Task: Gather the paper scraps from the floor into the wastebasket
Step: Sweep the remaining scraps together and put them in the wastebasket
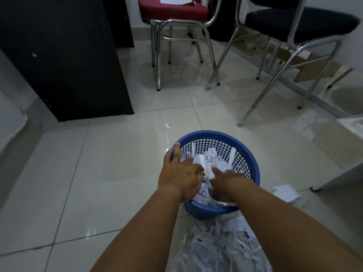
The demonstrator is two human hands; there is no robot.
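Note:
A round blue plastic wastebasket [247, 154] with a lattice wall stands on the tiled floor, partly filled with white paper scraps [211, 158]. Both my hands are inside it. My left hand [179, 174] and my right hand [225, 183] press together around a bunch of scraps held between them over the basket's near side. A heap of shredded white paper [220, 246] lies on the floor just in front of the basket, between my forearms. A few larger white pieces [285, 193] lie to the right of the basket.
A black cabinet [64, 59] stands at the left. A red-seated chrome chair [174, 10] and a black-seated chrome chair [300, 22] stand beyond the basket. A white furniture edge [351, 124] is at the right. Cardboard [314, 69] lies under the black chair.

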